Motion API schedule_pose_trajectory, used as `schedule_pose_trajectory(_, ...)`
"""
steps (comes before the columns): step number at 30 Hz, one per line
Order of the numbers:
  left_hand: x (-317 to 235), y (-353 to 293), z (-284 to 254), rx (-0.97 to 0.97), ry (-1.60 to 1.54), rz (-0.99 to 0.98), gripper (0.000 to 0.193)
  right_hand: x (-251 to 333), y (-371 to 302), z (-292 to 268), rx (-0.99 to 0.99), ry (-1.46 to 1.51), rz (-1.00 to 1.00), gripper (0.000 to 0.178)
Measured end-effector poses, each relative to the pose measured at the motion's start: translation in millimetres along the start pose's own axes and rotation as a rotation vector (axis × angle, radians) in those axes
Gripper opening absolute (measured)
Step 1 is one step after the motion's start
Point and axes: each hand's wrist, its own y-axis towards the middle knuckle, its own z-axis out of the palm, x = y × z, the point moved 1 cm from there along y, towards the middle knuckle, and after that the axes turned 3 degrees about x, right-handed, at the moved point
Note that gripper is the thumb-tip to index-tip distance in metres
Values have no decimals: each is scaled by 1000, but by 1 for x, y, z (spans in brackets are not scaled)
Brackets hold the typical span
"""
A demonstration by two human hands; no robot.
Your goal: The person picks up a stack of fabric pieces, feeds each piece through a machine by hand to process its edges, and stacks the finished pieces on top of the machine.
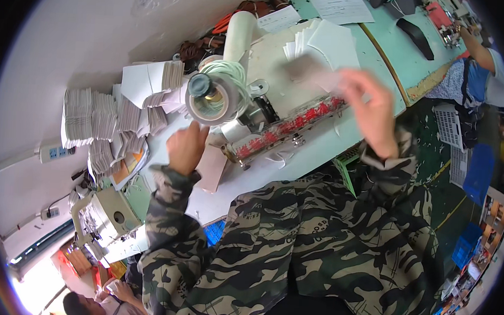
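Note:
My left hand (pixel 186 147) is closed, its fingertips up against the lower rim of a wide roll (pixel 192 106) beside a coil of pale green thread (pixel 231 76). What those fingers hold, if anything, is hidden. A flat beige-pink piece (pixel 212 175) lies on the white table just right of that wrist. My right hand (pixel 374 110) is raised over the far end of a sewing machine (pixel 291 125) with red patterning along its arm. Motion smears its fingers. By the fingertips is a blurred pale piece (pixel 326 80), with a blurred brown patch (pixel 302 68) beyond it.
Stacks of white cut pieces (pixel 89 115) stand against the wall at left. Loose white sheets (pixel 333 42) lie at the back of the table. A dark shoe-sole-shaped piece (pixel 416 38) rests on the green table (pixel 384 36). Co-workers are at far right and lower left.

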Motion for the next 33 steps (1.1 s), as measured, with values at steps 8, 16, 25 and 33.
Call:
schedule_pose_trajectory(8,0,-80,35,122,4,10,28,6,-24,42,138,-195,-220,27)
schedule_pose_trajectory(16,38,-84,38,-44,-40,107,32,25,-68,109,593,250,175,27)
schedule_pose_trajectory(25,39,-78,36,-222,-95,133,36,12,-84,121,684,328,319,28)
schedule_pose_trajectory(33,-5,-32,-81,711,-1065,322,9,36,-70,122,612,480,345,28)
